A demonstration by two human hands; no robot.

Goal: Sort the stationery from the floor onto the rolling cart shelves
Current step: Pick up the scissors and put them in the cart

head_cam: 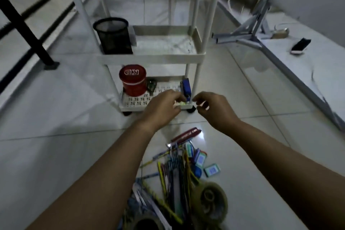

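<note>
A mesh cup (113, 36) and red tin (133, 80) are seen on the cart (149, 59) at centre frame. A small green item (180, 103) is pinched by the left hand (164, 106) at the bottom shelf's front edge, just beside the loosely curled right hand (212, 109); stationery (179, 173) is piled on the floor below.

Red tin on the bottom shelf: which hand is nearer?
Left. The left hand is just right of the red tin, at the shelf's front; the right hand is farther right, past the cart's corner.

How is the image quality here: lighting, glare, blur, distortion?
Head view: dim overall; bright glare spot on the floor tile beside the stationery pile; both hands slightly motion-blurred at the cart's bottom shelf; wide-angle bending toward the edges.
</note>
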